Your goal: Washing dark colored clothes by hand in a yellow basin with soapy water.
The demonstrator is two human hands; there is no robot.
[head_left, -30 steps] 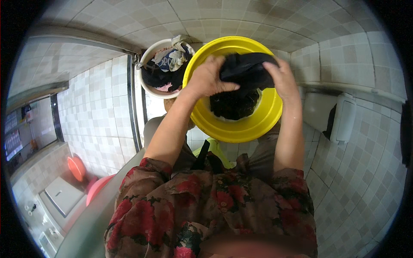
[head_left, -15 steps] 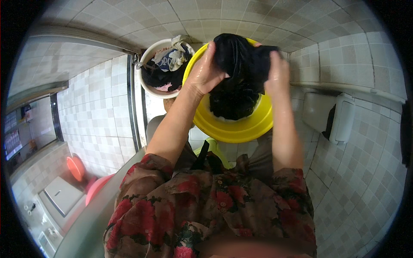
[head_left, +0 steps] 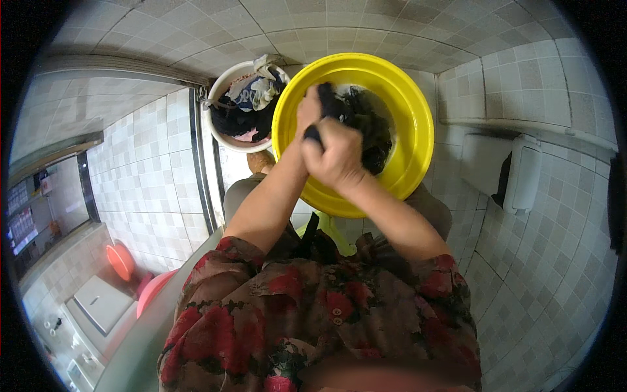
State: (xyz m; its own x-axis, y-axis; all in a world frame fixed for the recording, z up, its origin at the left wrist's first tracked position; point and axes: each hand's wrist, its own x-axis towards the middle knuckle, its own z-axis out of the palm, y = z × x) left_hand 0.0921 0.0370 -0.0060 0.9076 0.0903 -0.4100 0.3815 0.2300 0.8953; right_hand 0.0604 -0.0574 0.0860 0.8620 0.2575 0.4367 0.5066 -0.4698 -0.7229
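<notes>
A bunched black garment is gripped in both my hands over the left side of a yellow basin. My left hand is closed round the cloth, with part of it poking out past the fingers. Just nearer to me, my right hand makes a fist on the same garment, and a dark end shows by its thumb. The hands are close together, the right partly in front of the left wrist. Wet dark clothes lie in sudsy water inside the basin, partly hidden by my hands.
A white bucket heaped with mixed laundry stands left of the basin. Tiled walls close in behind and to the right, where a white fixture juts out. Green plastic shows below the basin. Orange and pink basins stand at lower left.
The garment was held up and spread between my hands over the basin. Now it is lower and bunched, and my right hand has moved left beside my left hand.
</notes>
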